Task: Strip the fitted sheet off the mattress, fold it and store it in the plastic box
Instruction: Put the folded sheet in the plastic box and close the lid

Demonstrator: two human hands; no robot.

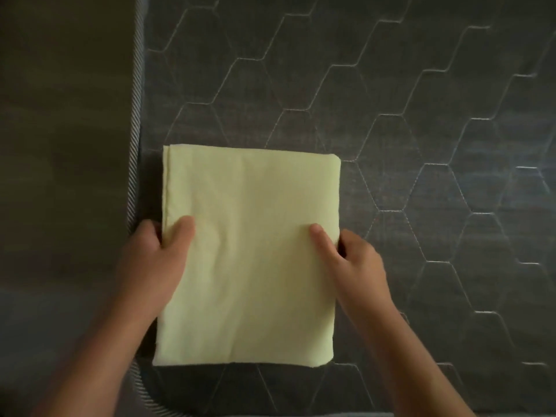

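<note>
Both hands pinch the pale yellow-green fitted sheet (pixel 249 257), which is folded into a thick flat rectangle. The left hand (pixel 156 254) takes its left side and the right hand (pixel 355 260) its right side, each with the thumb pressed on top and the other fingers going down over the edge. In the head camera, the only view, the sheet lies on the dark grey quilted mattress (pixel 421 145) with hexagon stitching. It sits close along the left edge of the mattress, near the rounded near-left corner, where the striped piping (pixel 137 115) runs. The folding looks finished, so the step in hand is probably to lift the packet for storing. To do it well, the fingers should go fully under the lowest layer on both sides, and both hands should rise together and level, so that the layers do not slide apart or sag in the middle. Some things are hidden: the fingers below the sheet, so I cannot tell how deep they reach; no elastic hem shows; the plastic box is not in view; the brown floor (pixel 60 115) at the left is dim and blurred.
</note>
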